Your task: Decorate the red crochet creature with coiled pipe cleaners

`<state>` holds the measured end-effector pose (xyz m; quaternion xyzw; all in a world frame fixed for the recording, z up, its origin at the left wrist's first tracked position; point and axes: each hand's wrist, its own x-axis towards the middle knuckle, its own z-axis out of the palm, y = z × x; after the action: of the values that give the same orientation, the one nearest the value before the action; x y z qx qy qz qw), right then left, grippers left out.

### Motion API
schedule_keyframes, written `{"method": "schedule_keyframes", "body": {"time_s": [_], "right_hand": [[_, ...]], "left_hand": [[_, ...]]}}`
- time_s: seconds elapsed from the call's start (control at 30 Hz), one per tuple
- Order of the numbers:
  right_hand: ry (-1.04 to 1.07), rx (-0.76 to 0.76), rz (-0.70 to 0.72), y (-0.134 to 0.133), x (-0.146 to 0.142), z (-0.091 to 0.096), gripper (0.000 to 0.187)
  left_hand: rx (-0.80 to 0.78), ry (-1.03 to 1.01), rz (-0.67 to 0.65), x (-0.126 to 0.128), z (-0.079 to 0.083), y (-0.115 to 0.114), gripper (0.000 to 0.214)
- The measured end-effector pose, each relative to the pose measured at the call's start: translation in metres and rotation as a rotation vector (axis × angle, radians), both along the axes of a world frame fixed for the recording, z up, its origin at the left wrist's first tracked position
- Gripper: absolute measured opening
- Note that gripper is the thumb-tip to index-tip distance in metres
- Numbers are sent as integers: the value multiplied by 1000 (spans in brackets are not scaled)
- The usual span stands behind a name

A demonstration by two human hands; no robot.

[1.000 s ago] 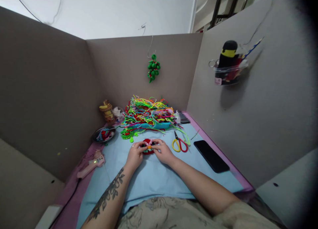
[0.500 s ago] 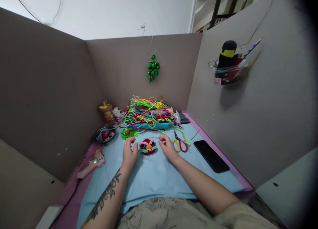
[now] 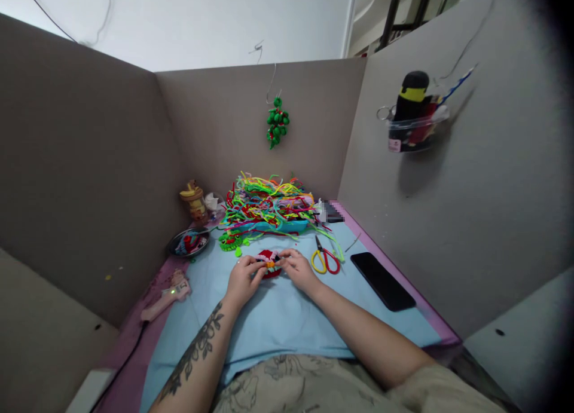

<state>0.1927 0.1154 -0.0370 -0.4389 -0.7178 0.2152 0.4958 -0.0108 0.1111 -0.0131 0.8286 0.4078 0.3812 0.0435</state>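
In the middle of the light blue cloth (image 3: 287, 317) lies a small red craft face (image 3: 269, 273) of fuzzy stems, with a pink, teal and orange trim. My left hand (image 3: 246, 277) is on its left side, thumb and fingers closed at the edge. From the right, my right hand (image 3: 298, 271) pinches the opposite side. Between them the fingertips cover both eyes and part of the trim. A green craft face (image 3: 230, 240) sits behind my left hand. Scissors (image 3: 324, 260) with one yellow and one red handle lie right of my right hand.
A blue tray (image 3: 291, 227) heaped with colourful fuzzy stems (image 3: 269, 201) stands at the back. At left are a dark bowl (image 3: 188, 243) and a pink glue gun (image 3: 165, 297). A black phone (image 3: 382, 281) lies at right. Grey panels (image 3: 255, 114) enclose three sides.
Both hands have moved inward from either side of the red craft face and closed on its edges. A small bright green piece now shows beside the green craft face.
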Motion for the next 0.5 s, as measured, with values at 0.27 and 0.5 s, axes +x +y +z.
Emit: {"method": "schedule_keyframes", "body": {"time_s": [0.27,0.5], "right_hand": [[-110,3,22,2,0,-6,30],[-115,-29,44,1,-2,-8,31]], "left_hand": [[4,105,-2,-4,-15,10,33],[-19,92,-8,-2,-18,10,38]]}}
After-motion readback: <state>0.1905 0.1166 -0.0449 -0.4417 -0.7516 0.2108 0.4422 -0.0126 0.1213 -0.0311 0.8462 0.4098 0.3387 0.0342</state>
